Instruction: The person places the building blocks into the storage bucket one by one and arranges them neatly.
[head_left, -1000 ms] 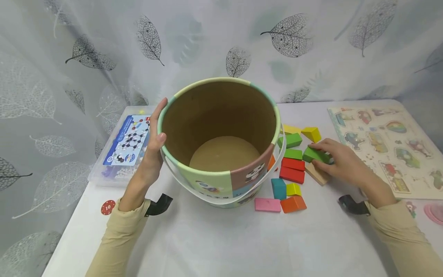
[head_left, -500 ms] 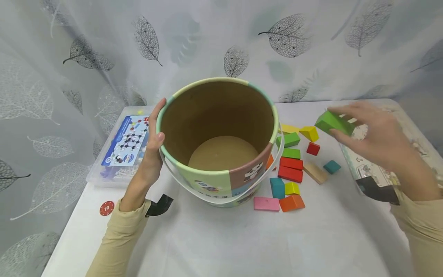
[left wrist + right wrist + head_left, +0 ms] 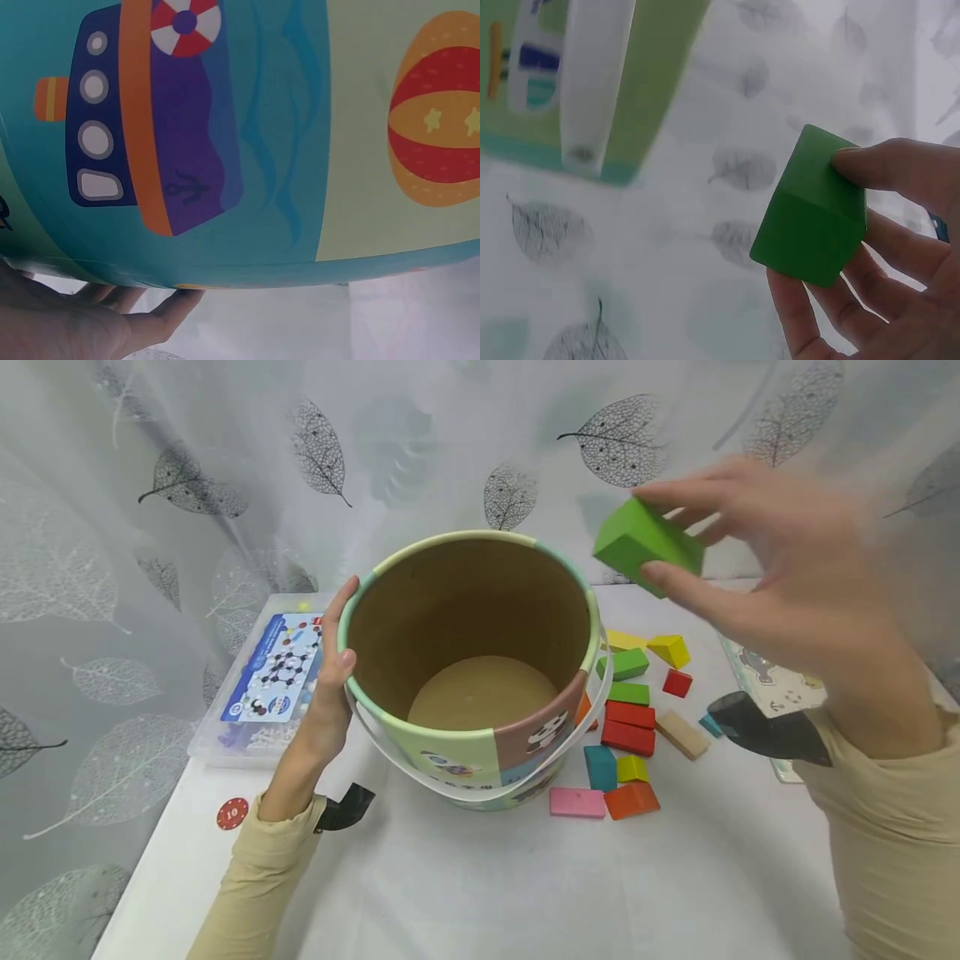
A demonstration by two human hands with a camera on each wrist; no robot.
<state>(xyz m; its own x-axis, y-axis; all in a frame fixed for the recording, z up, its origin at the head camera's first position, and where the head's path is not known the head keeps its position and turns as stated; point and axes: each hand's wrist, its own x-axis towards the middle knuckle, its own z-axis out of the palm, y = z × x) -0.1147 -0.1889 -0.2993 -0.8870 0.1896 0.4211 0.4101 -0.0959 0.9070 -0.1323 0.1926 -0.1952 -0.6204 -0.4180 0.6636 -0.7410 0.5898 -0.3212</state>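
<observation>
A large cardboard bucket (image 3: 450, 760) with a white handle stands at the table's middle, its mouth tilted toward me and its bare brown inside showing. My left hand (image 3: 322, 702) rests against its left outer side, fingers extended along the rim; in the left wrist view the hand (image 3: 82, 322) touches the edge of the bucket (image 3: 285, 150). To the right of the bucket's mouth and higher, my right hand (image 3: 787, 568) pinches a green block (image 3: 648, 545) between thumb and fingers. The right wrist view shows the green block (image 3: 814, 210) off the table, apart from the bucket (image 3: 660, 67).
Loose coloured blocks (image 3: 630, 739) lie on the table right of the bucket, red, green, yellow, blue, orange and pink ones among them. A clear plastic box (image 3: 273, 668) stands at left, near a red chip (image 3: 232, 813). A picture board (image 3: 776, 681) lies at right, partly behind my arm.
My right hand has lifted the green block off the pile and swung it up and back toward the bucket's right rim. My left hand and the bucket have stayed in place.
</observation>
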